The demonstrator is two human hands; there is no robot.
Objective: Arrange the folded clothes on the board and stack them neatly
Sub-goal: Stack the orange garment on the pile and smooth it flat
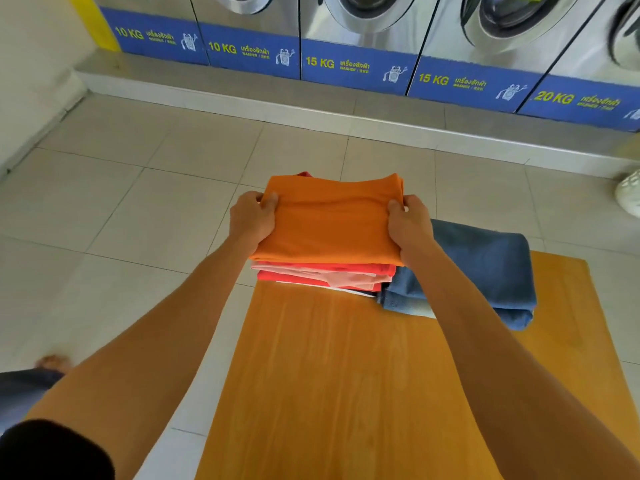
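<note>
Progress: judging from the pile, most of the stacking is looking done; the orange garment (330,220) is going on top of the red and pink stack (322,276).
Left to do: the blue folded piece (485,268) is lying apart, touching the stack at its 3 o'clock, probably waiting to be squared up or added.
Left hand (251,220): grasping the orange garment's edge at 9 o'clock, thumb on top.
Right hand (410,225): grasping the opposite edge at 3 o'clock.
Task's things: the stack is sitting at the 12 o'clock end of the wooden board (346,375).
Containers: none showing; washing machines (360,32) are standing along the far wall, doors mostly cropped, contents impossible to tell.
</note>
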